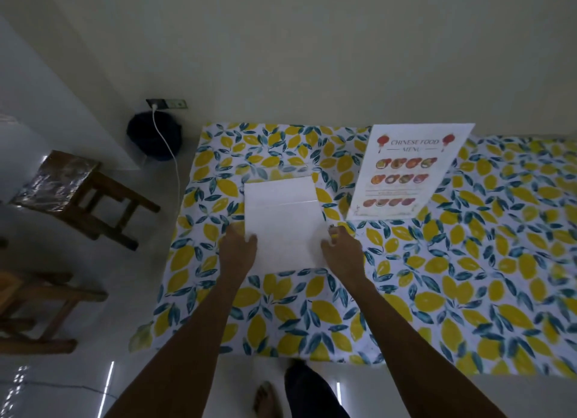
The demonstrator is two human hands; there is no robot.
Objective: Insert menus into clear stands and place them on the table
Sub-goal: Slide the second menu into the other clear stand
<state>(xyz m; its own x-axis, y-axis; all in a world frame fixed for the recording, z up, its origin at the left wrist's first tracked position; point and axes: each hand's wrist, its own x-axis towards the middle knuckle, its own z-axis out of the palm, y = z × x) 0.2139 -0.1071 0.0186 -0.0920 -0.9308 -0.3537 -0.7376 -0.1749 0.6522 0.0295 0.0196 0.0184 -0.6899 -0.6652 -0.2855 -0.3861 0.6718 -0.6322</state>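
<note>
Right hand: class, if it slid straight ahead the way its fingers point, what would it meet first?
Probably the near edge of the printed Chinese food menu, just past the right hand; only lemon tablecloth shows between, though depth is unclear.

Yellow-lemon tablecloth point(437, 292), white sheet point(282, 227)

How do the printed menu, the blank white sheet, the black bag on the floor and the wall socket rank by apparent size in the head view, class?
1. Printed menu, largest
2. Blank white sheet, a little smaller, though nearer the camera, so true sizes stay unsure
3. Black bag
4. Wall socket, smallest
</note>
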